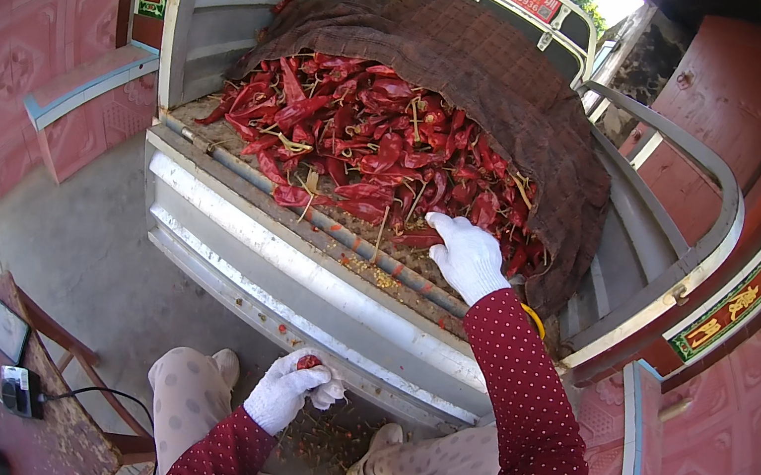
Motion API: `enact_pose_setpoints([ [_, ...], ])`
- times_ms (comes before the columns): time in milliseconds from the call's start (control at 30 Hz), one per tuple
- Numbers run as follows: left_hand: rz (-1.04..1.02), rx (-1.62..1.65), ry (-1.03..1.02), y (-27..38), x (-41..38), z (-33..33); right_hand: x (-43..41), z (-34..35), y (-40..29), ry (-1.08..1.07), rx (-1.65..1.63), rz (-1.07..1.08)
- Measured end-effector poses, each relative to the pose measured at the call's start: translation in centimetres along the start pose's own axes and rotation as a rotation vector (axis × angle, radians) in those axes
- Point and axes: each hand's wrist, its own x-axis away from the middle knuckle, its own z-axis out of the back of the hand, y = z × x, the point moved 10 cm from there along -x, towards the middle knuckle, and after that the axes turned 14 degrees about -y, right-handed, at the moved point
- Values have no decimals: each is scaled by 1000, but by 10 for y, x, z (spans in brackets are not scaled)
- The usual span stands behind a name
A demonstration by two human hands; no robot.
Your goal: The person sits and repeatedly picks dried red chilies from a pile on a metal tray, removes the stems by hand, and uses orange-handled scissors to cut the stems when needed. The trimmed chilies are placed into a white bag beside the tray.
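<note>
A heap of dried red chili peppers (383, 151) lies on the truck bed, many with pale stems. My right hand (471, 256), in a white knit glove, is at the near right edge of this heap. Its thumb and forefinger are apart, close to a loose pepper (418, 238); the undersides of the fingers are hidden. Lower down, in front of the tailgate, my gloved left hand (291, 385) is closed on a red chili pepper (309, 362), of which only a small part shows between the fingers.
A brown cloth (472, 49) covers the back of the heap. The lowered metal tailgate (303, 247) carries scattered seeds (381, 279). Side rails (707, 179) flank the bed. At lower left, a worn wooden table (68, 434) holds a phone (3, 328) and a cabled black device (20, 391).
</note>
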Motion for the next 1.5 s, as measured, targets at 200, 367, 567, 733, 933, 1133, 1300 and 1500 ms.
enact_pose_setpoints([
  [200, -83, 63, -81, 18, -8, -15, 112, 13, -78, 104, 215, 329],
  [367, 38, -46, -73, -9, -10, -11, 130, -15, -149, -37, 251, 487],
  [567, 39, -428, -63, 7, -9, -13, 134, -22, -166, -82, 231, 539],
  [733, 48, -221, -148, -9, -5, -20, 139, -15, -176, -94, -3, 616],
  [933, 12, -34, -206, -3, -7, -25, 153, -1, -99, 191, -787, 321],
  [1133, 53, -74, -158, -6, -6, -36, 147, -29, -119, 53, -791, 391],
  [1300, 27, -95, -216, -16, -3, -33, 152, -15, -143, 138, -426, 485],
  [1500, 47, -143, -252, -14, -3, -42, 149, -32, -128, 129, -745, 415],
])
